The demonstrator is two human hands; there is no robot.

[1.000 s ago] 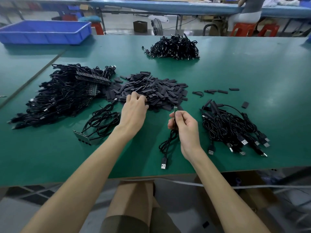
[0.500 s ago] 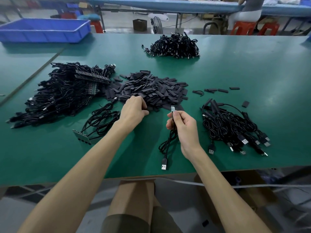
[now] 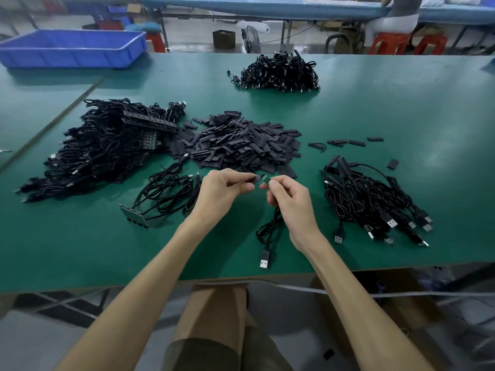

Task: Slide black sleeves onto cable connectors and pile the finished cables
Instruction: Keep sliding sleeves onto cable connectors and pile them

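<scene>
**Between the two hands: sleeve lines up w/ connector**

Just above the near table edge, L hand [image 3: 222, 191] pinches one black sleeve [image 3: 256, 180] btwn thumb and curled fingers, its end pointing at R hand. R hand [image 3: 289, 199] pinches the cable [image 3: 267, 228] right behind its connector [image 3: 265, 178], a small green tip sticking out past the fingertips. Sleeve and connector sit just beside each other; can't tell if they touch. Rest of the cable hangs coiled below R hand, w/ its USB plug [image 3: 264, 259] lying on the green table [image 3: 401, 116], nearer the body.

Straight beyond both hands is the sleeve pile [image 3: 241, 145], a low flat heap. Right of R hand lies a cable bundle [image 3: 375, 202], USB plugs fanned toward the table edge. Left of L hand is a small cable bunch [image 3: 166, 194] joined to a grey strip, and further left a big cable heap [image 3: 107, 151]. Far beyond the sleeves sits a far cable heap [image 3: 278, 72]. Few loose sleeves [image 3: 345, 142] lie beyond R hand, off to its right. Blue bin [image 3: 72, 48] sits way off beyond L hand.
</scene>
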